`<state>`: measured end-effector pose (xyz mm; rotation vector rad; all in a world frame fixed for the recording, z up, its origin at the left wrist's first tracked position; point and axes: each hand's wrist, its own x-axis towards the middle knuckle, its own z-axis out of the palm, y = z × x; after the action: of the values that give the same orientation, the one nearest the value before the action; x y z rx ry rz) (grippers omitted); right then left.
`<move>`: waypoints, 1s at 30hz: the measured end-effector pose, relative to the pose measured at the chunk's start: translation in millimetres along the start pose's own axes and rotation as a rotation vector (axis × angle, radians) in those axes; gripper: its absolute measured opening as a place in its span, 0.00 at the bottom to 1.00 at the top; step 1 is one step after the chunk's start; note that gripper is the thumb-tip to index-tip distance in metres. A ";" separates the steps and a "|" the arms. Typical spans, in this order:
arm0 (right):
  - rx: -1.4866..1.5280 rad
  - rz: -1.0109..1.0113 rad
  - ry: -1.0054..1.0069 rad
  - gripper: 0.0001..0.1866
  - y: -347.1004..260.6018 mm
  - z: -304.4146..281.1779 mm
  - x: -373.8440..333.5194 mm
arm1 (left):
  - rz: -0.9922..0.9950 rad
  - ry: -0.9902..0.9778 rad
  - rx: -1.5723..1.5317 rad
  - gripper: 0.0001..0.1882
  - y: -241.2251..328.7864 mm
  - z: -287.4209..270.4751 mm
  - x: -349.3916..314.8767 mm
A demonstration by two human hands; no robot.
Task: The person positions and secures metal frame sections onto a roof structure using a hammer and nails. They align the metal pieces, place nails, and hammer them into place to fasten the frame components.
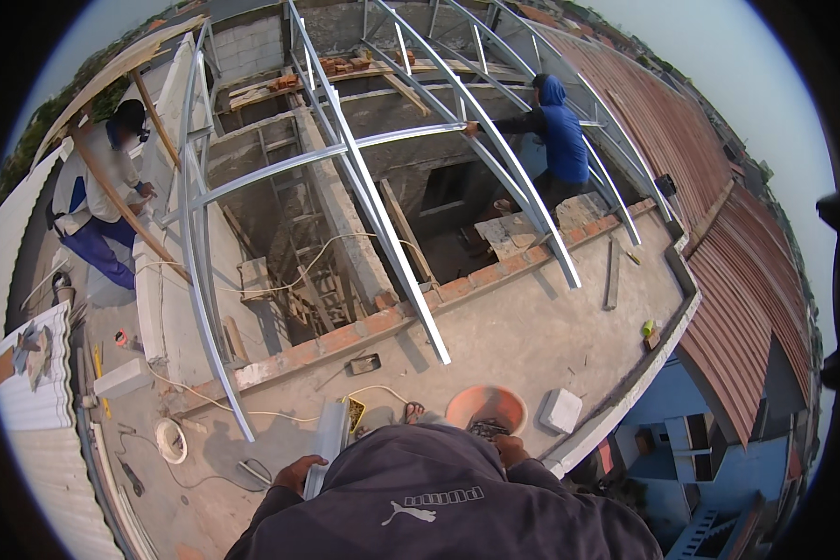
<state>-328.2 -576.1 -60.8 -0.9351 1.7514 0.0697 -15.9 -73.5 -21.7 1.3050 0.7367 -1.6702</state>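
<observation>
Metal profile (330,437) clasped in the left hand (297,474), over the concrete slab (532,345), short of its brick-lined edge; right hand (511,452) at the orange bucket (483,403), grip impossible to tell; pale block (561,411) near slab's right edge.

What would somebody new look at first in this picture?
Probably the long, shiny silver metal frames, slanting over grey-walled, open-topped rooms across the upper middle. Next, a worker in a blue hooded top, upper right, one hand at a silver metal crosspiece. Then the round orange tub, lower middle, beside the wearer's right hand.
</observation>
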 end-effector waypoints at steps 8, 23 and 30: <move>-0.111 -0.204 -0.112 0.09 12.6 12.2 -8.4 | 0.006 -0.018 0.008 0.36 -20.4 -23.2 0.4; 0.122 0.116 -0.098 0.11 -28.5 33.1 37.3 | 0.065 -0.017 0.012 0.37 -25.9 -11.7 1.0; -0.310 -0.379 -0.206 0.13 -90.1 24.2 36.7 | 0.100 0.013 -0.011 0.37 3.6 26.3 -3.3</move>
<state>-257.3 -646.8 -66.1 -1.4206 1.3715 0.1879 -24.1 -96.5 -11.1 1.3245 0.6769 -1.5772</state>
